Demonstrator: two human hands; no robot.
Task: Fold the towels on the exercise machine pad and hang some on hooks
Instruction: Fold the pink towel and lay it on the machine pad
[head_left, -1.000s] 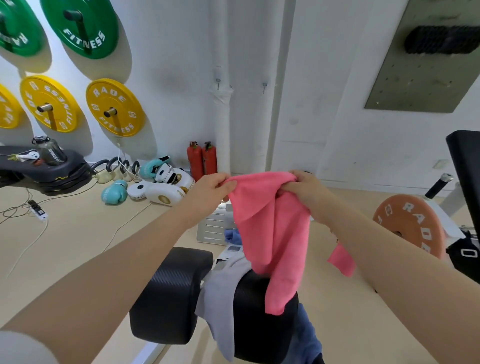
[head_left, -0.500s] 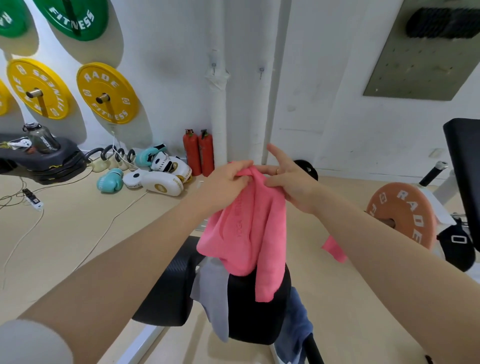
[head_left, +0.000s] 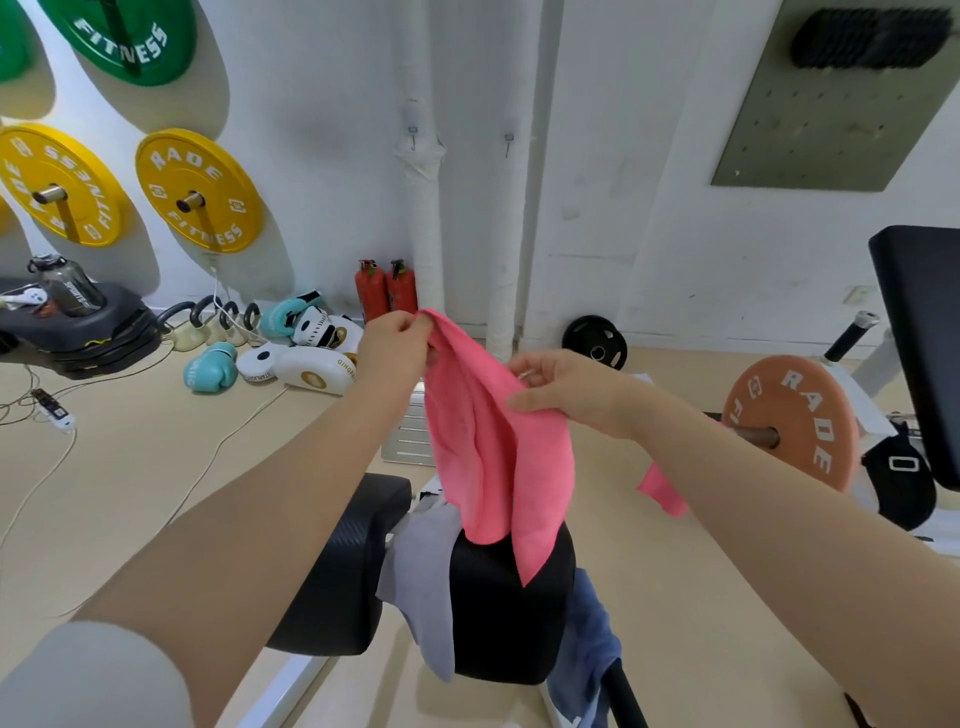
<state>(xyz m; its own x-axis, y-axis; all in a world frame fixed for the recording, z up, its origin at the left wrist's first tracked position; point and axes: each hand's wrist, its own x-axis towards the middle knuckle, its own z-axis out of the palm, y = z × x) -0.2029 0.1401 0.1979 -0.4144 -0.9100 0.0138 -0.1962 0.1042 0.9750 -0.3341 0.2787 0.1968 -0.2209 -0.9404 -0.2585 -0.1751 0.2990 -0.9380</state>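
Two black exercise machine pads (head_left: 511, 613) stand side by side in the lower centre, one to the left (head_left: 337, 566) and one to the right. Three towels are counted. One pink towel (head_left: 493, 447) is held up in the air above the right pad, its lower end hanging down to touch the pad top. One grey towel (head_left: 426, 571) is draped in the gap between the two pads. One blue towel (head_left: 587, 644) hangs off the right side of the right pad.

Left hand (head_left: 392, 351): grip closed in a pinch on the top corner of the pink towel. Right hand (head_left: 566, 392): thumb and curled fingers grip the towel's upper edge, lower and to the right of the left hand.

Weight plates on the wall: two green (head_left: 130, 39), two full yellow (head_left: 195, 189), reading "RADE FITNESS". One orange plate (head_left: 789, 421) on a bar at right reads "RADE". One small black plate (head_left: 595, 340) leans on the wall.

Two red extinguishers (head_left: 387, 288) stand at the wall base. Two hooks (head_left: 413, 137) are fixed on the wall above, both bare. Two teal boxing gloves (head_left: 210, 366) lie on the floor; a white pad (head_left: 311, 369) beside them reads "GINGPAI", though not clearly.
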